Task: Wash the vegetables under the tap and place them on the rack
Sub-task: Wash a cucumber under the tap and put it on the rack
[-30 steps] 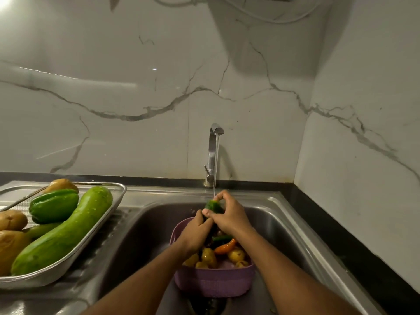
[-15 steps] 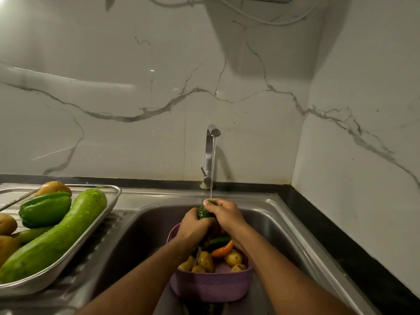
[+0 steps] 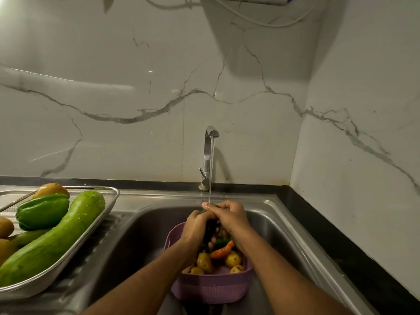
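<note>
Both hands, left hand [image 3: 196,226] and right hand [image 3: 229,218], grip a small green vegetable [image 3: 210,205] under the tap [image 3: 210,153]. It looks wet and slippery, so hold its middle tight.

Green vegetable under the tap's stream, more waiting in the basket, washed ones on the rack

Water runs from the steel tap [image 3: 208,153] onto a small dark-green vegetable [image 3: 210,206], mostly hidden. Below, the purple basket [image 3: 211,289] in the sink holds small potatoes [image 3: 232,259] and an orange pepper [image 3: 221,251]. Left, the metal rack [image 3: 91,228] carries a long wet gourd [image 3: 54,239], a green capsicum [image 3: 43,211] and potatoes.
</note>
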The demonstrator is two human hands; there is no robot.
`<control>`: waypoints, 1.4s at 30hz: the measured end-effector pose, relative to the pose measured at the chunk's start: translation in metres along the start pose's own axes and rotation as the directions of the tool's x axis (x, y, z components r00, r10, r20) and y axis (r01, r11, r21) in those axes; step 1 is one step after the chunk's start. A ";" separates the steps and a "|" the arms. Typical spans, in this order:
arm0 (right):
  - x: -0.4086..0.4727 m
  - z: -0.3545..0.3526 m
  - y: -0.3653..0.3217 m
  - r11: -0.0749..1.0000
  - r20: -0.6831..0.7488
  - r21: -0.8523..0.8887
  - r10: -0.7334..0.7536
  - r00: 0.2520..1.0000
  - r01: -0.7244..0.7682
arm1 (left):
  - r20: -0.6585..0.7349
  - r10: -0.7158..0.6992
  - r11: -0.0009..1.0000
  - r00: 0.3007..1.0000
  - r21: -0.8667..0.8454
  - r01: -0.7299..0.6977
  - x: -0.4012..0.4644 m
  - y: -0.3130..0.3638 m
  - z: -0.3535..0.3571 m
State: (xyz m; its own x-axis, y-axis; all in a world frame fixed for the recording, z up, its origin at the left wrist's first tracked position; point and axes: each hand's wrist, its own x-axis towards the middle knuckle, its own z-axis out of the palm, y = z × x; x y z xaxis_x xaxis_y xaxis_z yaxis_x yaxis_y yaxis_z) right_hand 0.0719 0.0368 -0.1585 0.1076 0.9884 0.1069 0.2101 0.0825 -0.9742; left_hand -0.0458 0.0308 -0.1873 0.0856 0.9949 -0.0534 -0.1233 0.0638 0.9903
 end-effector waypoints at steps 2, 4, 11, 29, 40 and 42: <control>0.001 0.001 0.001 0.978 0.066 -0.199 -0.046 0.997 0.058 | -0.022 -0.001 0.998 1.000 0.060 0.003 0.000 -0.002 -0.003; 0.003 0.002 0.000 0.975 0.130 -0.221 0.013 0.991 0.016 | -0.016 -0.008 0.995 1.000 0.102 0.009 0.000 0.000 -0.007; 0.002 -0.002 -0.004 0.980 0.050 -0.062 0.190 0.981 -0.187 | -0.014 -0.031 0.989 0.999 0.141 0.033 -0.005 0.002 -0.004; 0.013 0.007 0.001 0.912 0.078 -0.385 -0.124 0.989 0.145 | -0.136 0.198 0.902 0.971 0.412 -0.126 0.004 -0.003 -0.008; 0.015 -0.006 0.000 0.937 -0.094 -0.346 -0.089 0.992 0.051 | -0.054 0.279 0.794 0.959 0.575 -0.199 -0.006 0.006 -0.013; 0.015 -0.008 -0.002 0.937 -0.079 -0.338 -0.125 0.989 0.092 | -0.052 0.285 0.798 0.957 0.565 -0.207 -0.006 0.006 -0.012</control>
State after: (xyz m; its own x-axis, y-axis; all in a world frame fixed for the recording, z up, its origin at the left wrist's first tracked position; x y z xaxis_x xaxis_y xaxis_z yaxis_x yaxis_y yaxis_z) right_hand 0.0804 0.0502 -0.1539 0.1570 0.9571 0.2435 0.5349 0.1249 -0.8356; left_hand -0.0593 0.0266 -0.1824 -0.0041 0.9744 0.2247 0.4429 -0.1997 0.8740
